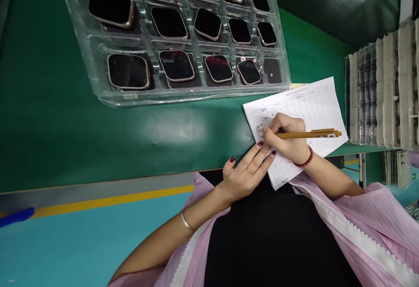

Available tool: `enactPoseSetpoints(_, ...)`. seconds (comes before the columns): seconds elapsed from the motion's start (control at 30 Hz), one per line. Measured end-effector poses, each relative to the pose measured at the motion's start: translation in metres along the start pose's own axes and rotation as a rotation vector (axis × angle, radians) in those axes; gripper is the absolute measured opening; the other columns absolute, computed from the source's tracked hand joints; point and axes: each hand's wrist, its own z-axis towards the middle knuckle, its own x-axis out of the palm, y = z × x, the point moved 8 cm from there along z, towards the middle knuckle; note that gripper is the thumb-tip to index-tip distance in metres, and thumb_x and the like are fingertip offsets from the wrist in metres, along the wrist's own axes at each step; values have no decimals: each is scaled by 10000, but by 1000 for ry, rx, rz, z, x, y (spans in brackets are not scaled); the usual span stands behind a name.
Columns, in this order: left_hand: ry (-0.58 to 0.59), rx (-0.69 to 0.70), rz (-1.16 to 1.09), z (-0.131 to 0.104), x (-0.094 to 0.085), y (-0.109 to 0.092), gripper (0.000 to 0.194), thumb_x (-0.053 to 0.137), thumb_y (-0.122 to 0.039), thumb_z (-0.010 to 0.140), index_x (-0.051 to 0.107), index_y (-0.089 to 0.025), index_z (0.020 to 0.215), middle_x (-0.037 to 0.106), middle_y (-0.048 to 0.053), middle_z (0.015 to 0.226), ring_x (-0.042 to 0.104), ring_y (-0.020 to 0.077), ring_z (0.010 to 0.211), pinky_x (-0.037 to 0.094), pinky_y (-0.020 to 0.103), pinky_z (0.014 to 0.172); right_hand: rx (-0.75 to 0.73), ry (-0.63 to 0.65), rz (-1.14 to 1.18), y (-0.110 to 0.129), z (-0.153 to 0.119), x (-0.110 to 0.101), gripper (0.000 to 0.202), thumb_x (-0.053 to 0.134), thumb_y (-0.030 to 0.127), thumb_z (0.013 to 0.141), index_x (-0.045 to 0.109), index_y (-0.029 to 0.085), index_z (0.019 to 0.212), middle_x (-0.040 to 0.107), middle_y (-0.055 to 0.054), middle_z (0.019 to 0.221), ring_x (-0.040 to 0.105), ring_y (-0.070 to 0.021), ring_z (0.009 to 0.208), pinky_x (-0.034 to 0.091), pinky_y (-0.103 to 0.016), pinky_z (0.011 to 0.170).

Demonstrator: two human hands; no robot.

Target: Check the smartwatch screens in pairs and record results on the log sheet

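My right hand grips a mustard-yellow pen, its tip against a printed form with ruled rows and some handwriting in the left columns. The form lies at an angle at the table's near edge, and its lower corner juts past that edge. My left hand has its fingers stretched out, the fingertips at the paper's left edge just below the pen tip. Beyond the paper stands a clear plastic tray holding smartwatch bodies with dark screens, such as one watch in the nearest row.
The tray's near right compartment holds no watch. A tall stack of trays stands at the right. Under everything is a green table mat. A blue object shows at the lower left, over the floor.
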Motion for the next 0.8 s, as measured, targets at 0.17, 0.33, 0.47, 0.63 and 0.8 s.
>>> enactPoseSetpoints(0.17,66,-55,-103,-1,3,4,389,561,-242,942,608,-378,1304,736,26,1187,707,244,1085,-38,439,1179,-15,-1,-25,5,1,-1,311,613,203,818,405,217,587,522,30,524,473,-113,461,360,-272,448)
enactPoseSetpoints(0.33,24,11,-28,-1,0,0,416,576,-220,932,600,-370,1320,722,27,1223,688,241,1123,-83,414,1168,4,12,-33,6,2,1,326,591,216,819,373,222,576,486,29,503,459,-119,457,344,-280,445)
enactPoseSetpoints(0.47,34,3,2,0,0,0,421,576,-228,933,595,-391,1321,715,7,1239,672,244,1149,-99,413,1156,-17,-1,-14,8,3,-1,327,588,198,814,366,219,574,471,29,503,450,-115,458,339,-277,445)
enactPoseSetpoints(0.63,-61,105,114,9,-11,-8,302,580,-197,925,684,-303,1188,741,27,1188,676,206,1145,-71,380,1181,-21,-41,15,5,2,-4,340,599,199,813,357,216,575,459,34,509,434,-105,467,346,-263,446)
enactPoseSetpoints(0.8,-128,119,163,12,-14,-9,249,567,-172,926,723,-255,1101,756,36,1139,685,189,1125,-37,409,1202,-83,-77,4,9,2,-5,325,614,156,808,384,204,583,445,52,504,416,-81,450,327,-232,430)
